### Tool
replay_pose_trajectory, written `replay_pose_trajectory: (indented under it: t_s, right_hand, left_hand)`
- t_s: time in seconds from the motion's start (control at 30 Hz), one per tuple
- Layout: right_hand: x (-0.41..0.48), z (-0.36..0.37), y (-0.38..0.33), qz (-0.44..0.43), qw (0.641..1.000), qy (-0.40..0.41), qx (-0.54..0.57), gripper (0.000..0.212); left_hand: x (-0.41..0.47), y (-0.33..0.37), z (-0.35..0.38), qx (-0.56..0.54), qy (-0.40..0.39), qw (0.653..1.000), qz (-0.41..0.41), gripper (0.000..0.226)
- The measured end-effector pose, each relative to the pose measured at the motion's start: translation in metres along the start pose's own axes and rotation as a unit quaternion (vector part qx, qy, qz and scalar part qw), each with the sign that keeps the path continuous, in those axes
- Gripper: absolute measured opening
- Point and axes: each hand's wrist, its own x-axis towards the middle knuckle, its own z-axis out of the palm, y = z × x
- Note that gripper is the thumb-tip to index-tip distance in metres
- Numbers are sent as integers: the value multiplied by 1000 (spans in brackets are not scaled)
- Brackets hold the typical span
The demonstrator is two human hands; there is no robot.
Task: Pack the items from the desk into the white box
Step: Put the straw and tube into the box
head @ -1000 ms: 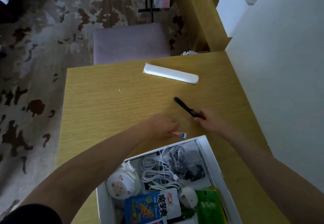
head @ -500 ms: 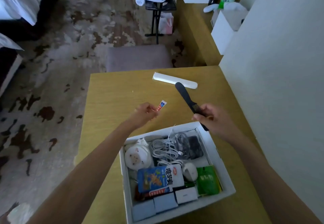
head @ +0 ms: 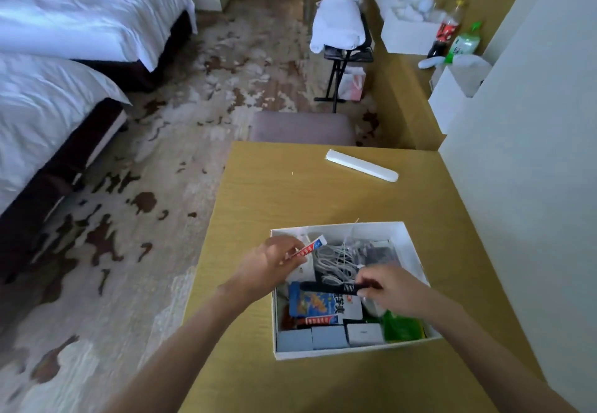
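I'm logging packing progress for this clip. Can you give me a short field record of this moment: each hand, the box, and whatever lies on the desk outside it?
left hand: pinches a small toothpaste tube above the box's far-left part
right hand: grips a black comb by its toothed end, over the box
white box: open on the desk; holds white cables, a blue packet, a green packet
outside the box: long white case near the desk's far edge
progress: tube and comb not yet released
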Motion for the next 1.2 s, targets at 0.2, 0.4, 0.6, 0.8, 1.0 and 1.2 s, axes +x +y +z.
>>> replay_pose_trajectory:
  t_s: [0.2, 0.4, 0.6, 0.8, 1.0, 1.2]
  right_hand:
    - [8, 41, -9, -58, 995, -30, -80, 8]
    - [6, 61, -4, -120, 977, 21, -173, 22]
    - [10, 44, 9, -98, 990, -33, -94, 26]
    - [5, 26, 20, -29, 1000, -2, -4, 32]
    - [4, 4, 26, -8, 996, -1, 83, 36]
    - [3, -32, 31, 6, 986, 126, 111, 19]
  left_hand:
    - [-34, 12, 9, 42, 70, 995, 51, 21]
    - [-53, 24, 20, 71, 90, 991, 69, 18]
    - [-44, 29, 34, 189, 70, 973, 108, 13]
    - [-31, 39, 60, 288, -25, 952, 99, 18]
    - [-16, 43, 69, 374, -138, 913, 86, 29]
    - [14, 49, 26, 207, -62, 968, 126, 31]
